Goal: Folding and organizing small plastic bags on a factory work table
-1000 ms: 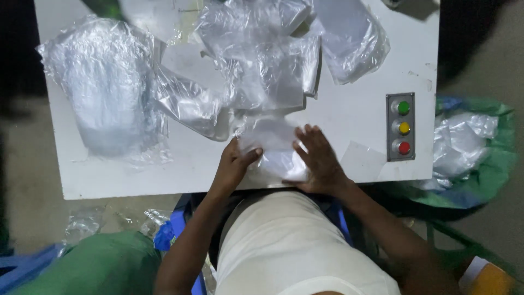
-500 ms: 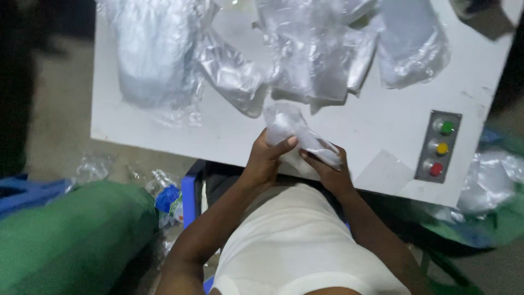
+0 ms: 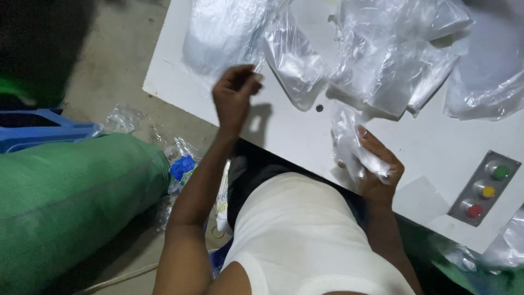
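Note:
My right hand (image 3: 377,166) is closed around a crumpled clear plastic bag (image 3: 349,139) just above the near edge of the white table (image 3: 284,131). Raised over the table's left part, my left hand (image 3: 234,94) has its fingertips pinched on the lower corner of a large clear plastic bag (image 3: 221,35). More clear bags (image 3: 393,60) lie heaped across the back of the table. The two hands are well apart.
A grey panel (image 3: 483,188) with green, yellow and red buttons sits at the table's right edge. A big green sack (image 3: 71,202) and a blue crate (image 3: 33,128) stand on the floor to the left. Plastic scraps (image 3: 180,164) lie beside the table.
Both hands were together on the crumpled bag at the table's edge. My left hand has let go and moved up and left to the bag pile. The view has shifted left.

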